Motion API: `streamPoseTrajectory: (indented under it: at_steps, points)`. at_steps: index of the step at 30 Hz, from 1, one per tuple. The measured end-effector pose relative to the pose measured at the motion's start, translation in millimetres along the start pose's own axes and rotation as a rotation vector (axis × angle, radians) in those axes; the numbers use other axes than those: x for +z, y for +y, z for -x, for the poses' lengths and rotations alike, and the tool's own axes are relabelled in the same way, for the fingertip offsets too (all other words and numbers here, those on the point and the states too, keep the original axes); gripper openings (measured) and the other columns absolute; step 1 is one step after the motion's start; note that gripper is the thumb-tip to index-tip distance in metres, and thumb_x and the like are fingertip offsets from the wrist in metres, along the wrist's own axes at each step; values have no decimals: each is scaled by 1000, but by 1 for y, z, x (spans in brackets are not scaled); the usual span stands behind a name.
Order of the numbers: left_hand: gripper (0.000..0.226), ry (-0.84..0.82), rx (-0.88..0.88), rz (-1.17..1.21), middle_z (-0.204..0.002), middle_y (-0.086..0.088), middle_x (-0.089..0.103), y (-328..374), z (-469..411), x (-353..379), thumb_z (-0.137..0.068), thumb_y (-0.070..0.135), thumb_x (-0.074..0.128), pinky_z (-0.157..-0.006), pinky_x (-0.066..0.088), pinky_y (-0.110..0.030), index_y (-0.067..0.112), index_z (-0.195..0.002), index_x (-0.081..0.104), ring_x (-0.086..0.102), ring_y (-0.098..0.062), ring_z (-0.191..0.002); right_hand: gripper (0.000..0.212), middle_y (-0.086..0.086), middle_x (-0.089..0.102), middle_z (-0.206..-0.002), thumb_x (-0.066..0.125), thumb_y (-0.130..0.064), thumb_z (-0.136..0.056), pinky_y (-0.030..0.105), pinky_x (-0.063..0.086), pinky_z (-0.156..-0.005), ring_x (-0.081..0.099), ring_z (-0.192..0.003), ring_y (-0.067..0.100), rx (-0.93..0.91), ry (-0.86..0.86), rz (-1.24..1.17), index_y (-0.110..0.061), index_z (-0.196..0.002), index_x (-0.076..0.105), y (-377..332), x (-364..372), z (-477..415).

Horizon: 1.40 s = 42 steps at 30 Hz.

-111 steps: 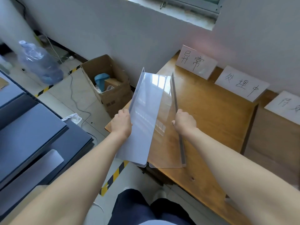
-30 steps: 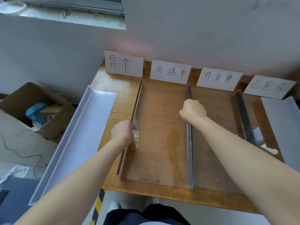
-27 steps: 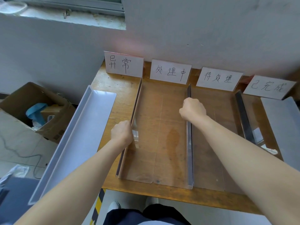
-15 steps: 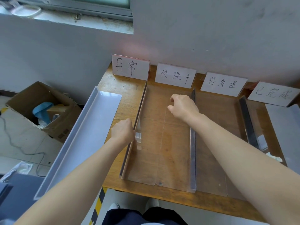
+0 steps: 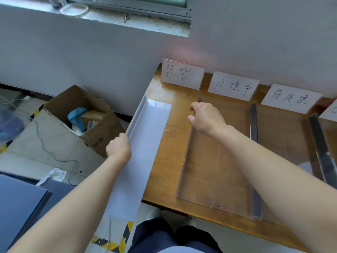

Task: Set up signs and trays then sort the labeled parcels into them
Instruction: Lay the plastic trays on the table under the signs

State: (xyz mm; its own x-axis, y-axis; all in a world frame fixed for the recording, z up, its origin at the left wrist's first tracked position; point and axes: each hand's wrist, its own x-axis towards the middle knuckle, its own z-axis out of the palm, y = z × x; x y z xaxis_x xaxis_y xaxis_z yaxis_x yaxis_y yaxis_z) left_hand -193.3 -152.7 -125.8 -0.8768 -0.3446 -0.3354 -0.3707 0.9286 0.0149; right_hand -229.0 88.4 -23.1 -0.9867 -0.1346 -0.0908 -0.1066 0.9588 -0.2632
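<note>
Signs point(image 5: 182, 74) stand along the wall; the left hand point(image 5: 118, 149) grips the white tray's point(image 5: 145, 143) outer wall, right hand point(image 5: 205, 116) released beside it over the placed clear tray point(image 5: 209, 170). No parcels visible; sorting remains.

Workroom or storeroom: bare concrete floor point(image 5: 45, 143) with hazard tape point(image 5: 116, 241), open carton point(image 5: 82, 117), handwritten signs point(image 5: 182, 74) on desk point(image 5: 164, 161).

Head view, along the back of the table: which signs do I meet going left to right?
异常 sign → 处理中 sign → 待处理 sign → a fourth sign, cut off at the frame's right edge, text unreadable.
</note>
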Motion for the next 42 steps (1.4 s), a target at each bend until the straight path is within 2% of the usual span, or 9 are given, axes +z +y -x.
streamPoseTrajectory:
  at_steps: [6,15,24,38,42]
  points:
    - [26,7,155,13,-110,-17,61,0,-32,-15,-83,-7,42,-72,43,-36,1,-104,57,57,-36,-103,34,12,60,-119,50,-23,-95,38,44,-89,52,-110,30,38,34,42,-8,-125,52,-28,-4,-8]
    - [27,1,282,61,-109,-18,60,25,-82,-37,-83,-11,38,-71,41,-35,-2,-99,58,56,-36,-103,33,10,59,-117,50,-26,-95,38,41,-91,49,-110,27,127,118,55,-9,-124,53,-44,-14,-12]
    - [30,12,320,68,-109,-19,61,34,-99,-41,-84,-10,36,-73,43,-37,-3,-103,58,57,-36,-102,34,11,60,-120,50,-26,-95,39,41,-94,50,-113,27,187,122,90,-9,-125,53,-45,-22,-8]
    - [26,-19,316,17,-108,-19,61,35,-95,-44,-82,-10,40,-72,42,-35,-1,-99,58,57,-36,-102,32,10,62,-116,51,-25,-95,40,45,-94,53,-110,26,202,150,74,-10,-122,55,-39,-29,-5]
    - [25,38,318,25,-114,-16,59,42,-91,-53,-86,-2,45,-74,42,-36,1,-109,54,55,-35,-106,29,12,63,-112,52,-25,-94,43,47,-90,55,-105,28,209,176,78,-7,-116,58,-37,-36,-4]
